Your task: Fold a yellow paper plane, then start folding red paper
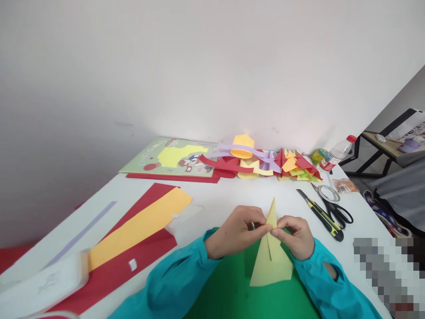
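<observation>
Both hands pinch a pale yellow paper (270, 261) folded into a tall, narrow triangle, held upright over a green sheet (229, 283). My left hand (237, 231) grips its left edge near the top with thumb and fingers closed. From the other side, my right hand (295, 236) pinches the same spot. Both arms wear teal sleeves. The paper's tip points away from me, above the fingers.
Orange paper (142, 226) lies on red paper (133, 261) at the left, beside a purple strip (83, 232). Folded coloured paper shapes (262, 164) and a craft book (172, 157) line the wall. A utility knife (320, 215), scissors (335, 208), tape roll (328, 192) and bottle (337, 153) are on the right.
</observation>
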Available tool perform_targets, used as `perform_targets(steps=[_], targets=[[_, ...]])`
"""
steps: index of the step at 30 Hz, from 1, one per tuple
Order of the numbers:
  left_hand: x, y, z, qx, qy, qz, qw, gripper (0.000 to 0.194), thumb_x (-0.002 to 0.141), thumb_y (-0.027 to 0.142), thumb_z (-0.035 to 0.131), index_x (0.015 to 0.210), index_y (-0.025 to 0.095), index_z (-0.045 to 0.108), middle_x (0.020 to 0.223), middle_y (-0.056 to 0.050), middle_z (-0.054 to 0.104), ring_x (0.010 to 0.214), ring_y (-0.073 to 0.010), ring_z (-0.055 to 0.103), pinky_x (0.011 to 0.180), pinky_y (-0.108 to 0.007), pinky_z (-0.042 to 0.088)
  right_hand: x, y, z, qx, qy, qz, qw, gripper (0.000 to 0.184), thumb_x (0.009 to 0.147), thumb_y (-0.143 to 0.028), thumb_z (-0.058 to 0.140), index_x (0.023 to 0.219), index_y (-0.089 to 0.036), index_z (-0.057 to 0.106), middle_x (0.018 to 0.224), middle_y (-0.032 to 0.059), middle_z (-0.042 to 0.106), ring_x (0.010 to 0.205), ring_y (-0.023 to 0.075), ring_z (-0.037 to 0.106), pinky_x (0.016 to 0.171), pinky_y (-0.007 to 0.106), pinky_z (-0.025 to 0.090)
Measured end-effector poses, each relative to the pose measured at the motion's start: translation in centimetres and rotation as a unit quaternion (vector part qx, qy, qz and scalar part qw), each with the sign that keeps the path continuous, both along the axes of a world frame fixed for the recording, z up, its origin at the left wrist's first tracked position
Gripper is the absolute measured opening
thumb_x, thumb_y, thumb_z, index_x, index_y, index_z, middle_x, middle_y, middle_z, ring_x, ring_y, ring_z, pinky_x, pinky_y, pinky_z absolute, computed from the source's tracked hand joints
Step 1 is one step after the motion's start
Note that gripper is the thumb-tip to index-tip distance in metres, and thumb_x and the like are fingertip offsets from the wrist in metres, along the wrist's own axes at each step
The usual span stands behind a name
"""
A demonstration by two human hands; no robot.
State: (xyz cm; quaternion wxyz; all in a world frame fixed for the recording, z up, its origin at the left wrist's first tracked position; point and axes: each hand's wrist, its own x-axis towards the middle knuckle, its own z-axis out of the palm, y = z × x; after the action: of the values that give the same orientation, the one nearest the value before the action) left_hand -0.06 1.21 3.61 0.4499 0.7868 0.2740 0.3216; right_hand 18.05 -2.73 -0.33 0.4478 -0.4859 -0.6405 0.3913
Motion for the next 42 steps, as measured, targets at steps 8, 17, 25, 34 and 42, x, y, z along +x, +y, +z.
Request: perform_targets(steps=[8,17,25,34,42], targets=[[0.0,0.5,-0.5,-0.170,-0.070,-0.004,0.983,0.038,0.079,0.041,0.055,0.052,0.014,0.052,0.056,0.003,0.045,0.047,-0.0080,0.047,0.043,-0.020,0.042,0.1,0.4,0.0,-0.034,0.018,-0.029,0.999,0.030,0.068,-0.043,0.068,0.058,-0.016,0.062,0.047,0.0003,0.060,0.041,0.0091,0.049,0.040,0.020,0.039],[0.4,0.4,-0.8,-0.241,-0.095,0.017,0.966,0.035,0.074,0.046,0.059,0.060,0.013,0.060,0.064,0.000,0.054,0.052,-0.0101,0.051,0.044,-0.022,0.045,0.3,0.5,-0.3,-0.044,0.027,-0.042,0.998,0.030,0.068,-0.042,0.068,0.058,-0.015,0.062,0.045,0.0001,0.060,0.039,0.0088,0.049,0.039,0.019,0.039],[0.8,0.3,-1.5,-0.246,-0.120,0.130,0.953,0.030,0.072,0.040,0.064,0.060,0.012,0.065,0.055,0.000,0.057,0.054,-0.0108,0.048,0.051,-0.023,0.040,-0.3,0.4,-0.2,-0.013,-0.012,-0.027,0.999,0.026,0.070,-0.039,0.067,0.059,-0.015,0.064,0.051,0.0018,0.063,0.045,0.0103,0.053,0.044,0.021,0.042],[0.8,0.2,-0.9,-0.309,-0.179,0.085,0.930,0.030,0.074,0.041,0.062,0.079,0.012,0.069,0.074,-0.005,0.064,0.069,-0.0156,0.058,0.064,-0.027,0.046,-0.2,0.5,-0.8,-0.021,-0.008,-0.027,0.999,0.026,0.070,-0.039,0.067,0.059,-0.016,0.063,0.050,0.0009,0.063,0.043,0.0096,0.050,0.042,0.021,0.040],[0.8,0.4,-0.8,-0.265,-0.221,0.173,0.923,0.026,0.072,0.037,0.065,0.063,0.012,0.067,0.066,-0.005,0.063,0.066,-0.0153,0.056,0.063,-0.028,0.049,-0.3,0.5,-1.4,-0.040,-0.019,-0.029,0.999,0.025,0.069,-0.039,0.069,0.059,-0.016,0.064,0.052,0.0011,0.063,0.045,0.0105,0.052,0.044,0.021,0.041]])
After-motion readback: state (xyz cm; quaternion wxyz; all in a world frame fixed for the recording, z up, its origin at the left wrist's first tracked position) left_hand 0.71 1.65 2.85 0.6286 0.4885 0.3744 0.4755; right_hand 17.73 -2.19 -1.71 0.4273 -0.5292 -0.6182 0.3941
